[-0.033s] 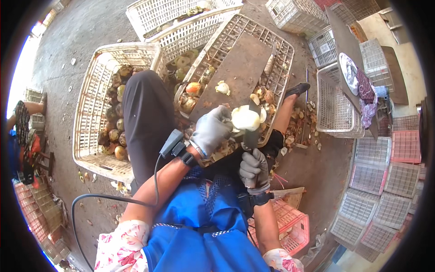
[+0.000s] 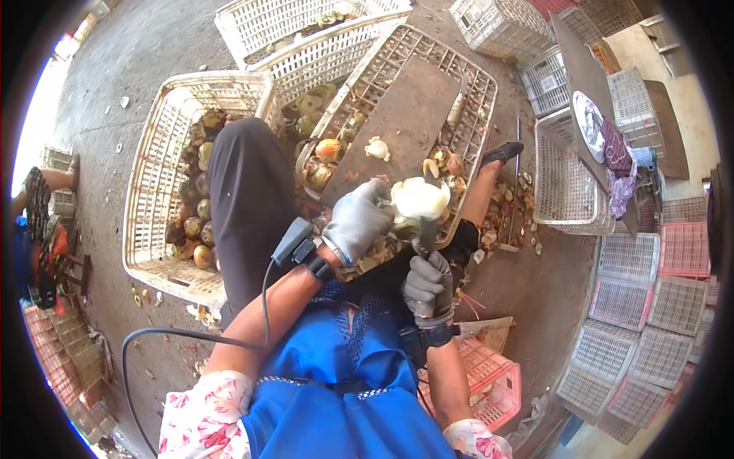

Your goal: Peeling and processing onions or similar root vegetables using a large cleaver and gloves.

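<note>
While handheld, produce (image 2: 417,198) near board's edge (image 2: 434,122)

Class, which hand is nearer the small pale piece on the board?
Left. The left hand is just short of the piece; the right hand, gripping the knife, is farther back.

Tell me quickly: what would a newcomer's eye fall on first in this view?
Probably the pale peeled piece, bright at the centre, held by the gloved left hand with the knife in the gloved right hand against it. Next, the vivid blue apron filling the lower middle, then the white crate of dark round produce on the left.
</note>
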Available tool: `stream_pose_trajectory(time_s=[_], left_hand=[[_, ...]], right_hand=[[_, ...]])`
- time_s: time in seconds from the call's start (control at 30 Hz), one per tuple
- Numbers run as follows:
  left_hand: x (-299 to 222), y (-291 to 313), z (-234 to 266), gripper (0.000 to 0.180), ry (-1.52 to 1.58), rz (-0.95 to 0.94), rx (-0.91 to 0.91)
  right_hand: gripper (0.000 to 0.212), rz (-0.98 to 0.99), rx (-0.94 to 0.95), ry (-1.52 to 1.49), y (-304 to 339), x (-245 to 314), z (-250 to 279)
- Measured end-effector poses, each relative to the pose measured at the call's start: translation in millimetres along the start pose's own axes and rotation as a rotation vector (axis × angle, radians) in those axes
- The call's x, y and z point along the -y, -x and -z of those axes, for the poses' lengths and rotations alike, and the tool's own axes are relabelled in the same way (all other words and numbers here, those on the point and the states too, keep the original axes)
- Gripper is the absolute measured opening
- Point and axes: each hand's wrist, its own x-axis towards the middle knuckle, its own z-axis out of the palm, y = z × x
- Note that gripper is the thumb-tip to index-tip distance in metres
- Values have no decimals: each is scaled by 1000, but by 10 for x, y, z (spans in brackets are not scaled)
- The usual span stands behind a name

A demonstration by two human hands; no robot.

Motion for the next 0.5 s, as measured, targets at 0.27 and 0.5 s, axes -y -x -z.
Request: stream_pose_trajectory(time_s=[0.27, 0.5], left_hand=[[51, 20, 16, 25, -86, -82, -18], [-23, 153, 138, 41, -78, -84, 43]], right_hand=[[41, 157, 382, -467, -212, -392, -598], [42, 244, 432, -516, -62, -529, -813]])
